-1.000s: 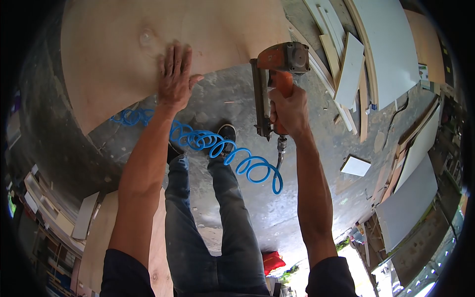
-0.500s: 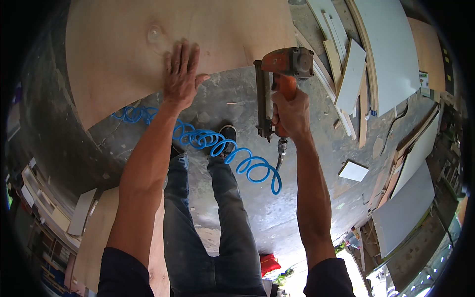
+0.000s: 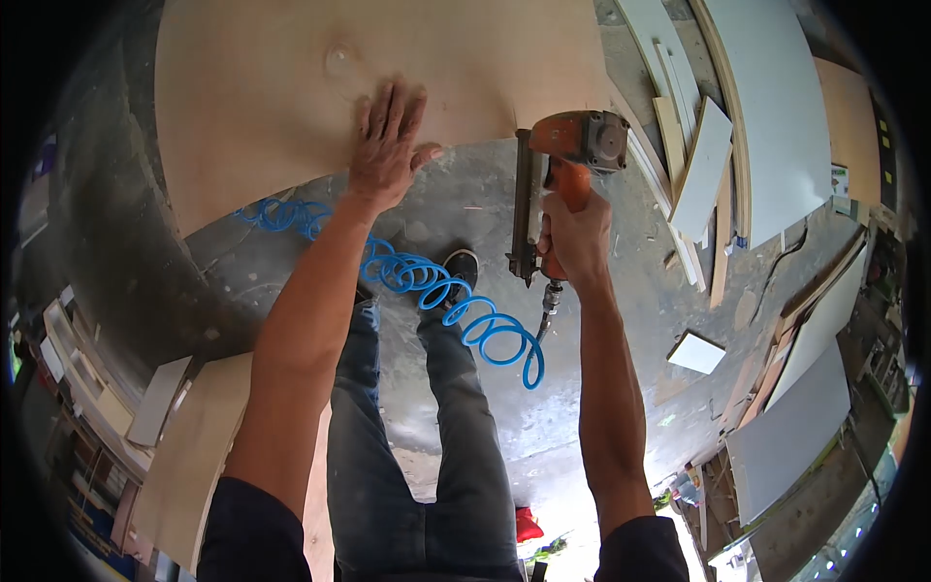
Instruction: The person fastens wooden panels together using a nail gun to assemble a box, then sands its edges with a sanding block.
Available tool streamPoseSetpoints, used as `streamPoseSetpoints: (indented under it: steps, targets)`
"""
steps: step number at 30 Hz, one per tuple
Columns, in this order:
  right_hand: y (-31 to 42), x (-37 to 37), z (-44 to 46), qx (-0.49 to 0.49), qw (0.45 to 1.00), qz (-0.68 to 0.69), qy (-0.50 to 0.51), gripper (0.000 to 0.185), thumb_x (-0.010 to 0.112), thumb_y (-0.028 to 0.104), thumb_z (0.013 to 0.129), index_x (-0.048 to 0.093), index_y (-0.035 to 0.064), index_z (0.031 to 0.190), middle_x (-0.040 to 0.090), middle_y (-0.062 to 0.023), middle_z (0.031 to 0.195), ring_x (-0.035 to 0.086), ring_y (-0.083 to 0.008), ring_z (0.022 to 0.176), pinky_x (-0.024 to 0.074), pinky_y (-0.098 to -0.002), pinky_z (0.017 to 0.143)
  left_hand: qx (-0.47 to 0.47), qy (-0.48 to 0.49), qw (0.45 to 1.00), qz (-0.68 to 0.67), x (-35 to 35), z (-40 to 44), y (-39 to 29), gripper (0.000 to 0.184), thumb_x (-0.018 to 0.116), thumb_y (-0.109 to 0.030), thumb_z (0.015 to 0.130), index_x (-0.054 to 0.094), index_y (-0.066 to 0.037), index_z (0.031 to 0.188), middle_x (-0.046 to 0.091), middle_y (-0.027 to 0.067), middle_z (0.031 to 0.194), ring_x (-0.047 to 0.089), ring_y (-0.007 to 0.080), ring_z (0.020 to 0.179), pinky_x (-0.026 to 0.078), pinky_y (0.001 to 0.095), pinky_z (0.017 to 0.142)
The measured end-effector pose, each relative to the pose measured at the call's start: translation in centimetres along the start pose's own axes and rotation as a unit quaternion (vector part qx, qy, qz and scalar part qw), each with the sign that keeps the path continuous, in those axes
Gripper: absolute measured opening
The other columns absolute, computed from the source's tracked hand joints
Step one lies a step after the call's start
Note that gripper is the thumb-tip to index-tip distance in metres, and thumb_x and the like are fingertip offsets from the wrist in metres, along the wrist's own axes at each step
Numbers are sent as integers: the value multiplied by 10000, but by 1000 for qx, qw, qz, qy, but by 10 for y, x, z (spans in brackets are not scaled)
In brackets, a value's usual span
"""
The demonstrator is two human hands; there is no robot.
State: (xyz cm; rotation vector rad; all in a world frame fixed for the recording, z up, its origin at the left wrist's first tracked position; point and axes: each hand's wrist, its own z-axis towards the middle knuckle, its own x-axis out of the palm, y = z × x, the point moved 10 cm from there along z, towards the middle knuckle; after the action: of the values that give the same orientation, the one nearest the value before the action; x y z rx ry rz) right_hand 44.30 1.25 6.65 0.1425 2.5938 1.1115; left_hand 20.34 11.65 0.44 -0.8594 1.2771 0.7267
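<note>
A large plywood sheet (image 3: 291,107) spans the top of the view. Flat on it near its lower edge lies my left hand (image 3: 390,145), fingers stretched out and thumb to the side. My right hand (image 3: 578,233) is wrapped round the handle of an orange and black nail gun (image 3: 572,141). Its head sits beside the lower right edge of the sheet; whether it touches the wood I cannot tell. A coiled blue air hose (image 3: 485,330) runs from the fitting under the handle across to the left, passing behind my left forearm.
White-faced boards (image 3: 776,116) and narrow wood strips (image 3: 700,165) lie at the upper right. A small white offcut (image 3: 695,352) rests on the concrete floor (image 3: 543,436). More panels (image 3: 790,417) lean at the right, and a plywood panel (image 3: 194,456) stands at lower left.
The whole view has shifted, so the sheet and my left hand appear further right and the nail gun slightly right and lower. Both hands keep their pose and hold.
</note>
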Motion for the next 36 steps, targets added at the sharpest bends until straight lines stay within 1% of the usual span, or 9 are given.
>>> streamPoseSetpoints:
  steps: [6, 9, 11, 21, 24, 26, 30, 32, 36]
  targets:
    - [-12, 19, -3, 18, 998, 51, 35, 137, 642, 92, 886, 606, -40, 898, 563, -47, 612, 553, -133, 448, 461, -304, 422, -10, 8, 999, -52, -1, -29, 36, 864, 464, -642, 970, 235, -149, 1641, 202, 93, 1709, 172, 309, 1576, 132, 555, 1267]
    - [-5, 58, -15, -4, 998, 38, 55, 142, 643, 97, 880, 602, -38, 892, 563, -48, 617, 552, -132, 454, 458, -301, 420, -76, -37, 996, -34, -28, -81, 109, 862, 468, -641, 964, 206, -194, 1652, 177, 54, 1721, 160, 311, 1579, 127, 565, 1264]
    - [-6, 66, -13, -17, 997, 12, 68, 146, 640, 100, 872, 597, -39, 884, 561, -49, 621, 544, -131, 459, 457, -299, 423, -95, 35, 995, 13, -23, -99, 134, 830, 478, -584, 988, 172, -207, 1661, 147, 61, 1730, 130, 327, 1587, 116, 618, 1243]
    - [2, 78, -17, -28, 998, -16, 60, 143, 626, 90, 877, 603, -46, 914, 556, -45, 625, 542, -131, 461, 457, -297, 423, -115, 61, 991, 22, -23, -101, 139, 796, 451, -566, 988, 133, -286, 1663, 105, 39, 1736, 128, 315, 1586, 113, 649, 1231]
    - [3, 78, -18, -32, 998, -18, 52, 142, 621, 86, 878, 606, -46, 930, 555, -46, 624, 544, -133, 461, 457, -298, 422, -118, 63, 991, 1, -24, -101, 138, 774, 522, -439, 1008, 152, -257, 1664, 113, 55, 1736, 125, 335, 1586, 122, 664, 1216]
    - [-1, 78, -17, -31, 997, -44, 49, 362, 600, 117, 898, 680, -40, 1215, 600, -38, 620, 579, -118, 474, 476, -301, 452, -116, 70, 991, 10, -22, -102, 139, 771, 512, -456, 1010, 151, -262, 1664, 112, 57, 1736, 123, 335, 1587, 119, 667, 1214]
    - [0, 81, -20, -28, 998, -24, 43, 289, 608, 113, 896, 680, -54, 1120, 589, -44, 610, 574, -120, 469, 469, -305, 441, -117, 66, 991, 7, -21, -102, 141, 760, 482, -495, 1017, 153, -266, 1663, 108, 59, 1736, 122, 333, 1587, 117, 671, 1212]
    - [-2, 82, -23, -5, 999, -1, 36, 146, 616, 77, 881, 618, -48, 955, 554, -44, 625, 546, -137, 458, 457, -301, 428, -117, 65, 991, 3, -21, -103, 141, 756, 448, -533, 1022, 149, -268, 1664, 105, 58, 1736, 120, 330, 1588, 117, 674, 1210]
    - [0, 86, -24, 5, 999, -8, 41, 143, 611, 72, 882, 620, -49, 957, 553, -46, 625, 543, -139, 456, 458, -306, 433, -115, 64, 991, 4, -20, -102, 139, 757, 433, -547, 1024, 147, -261, 1664, 100, 54, 1737, 115, 327, 1589, 118, 673, 1210]
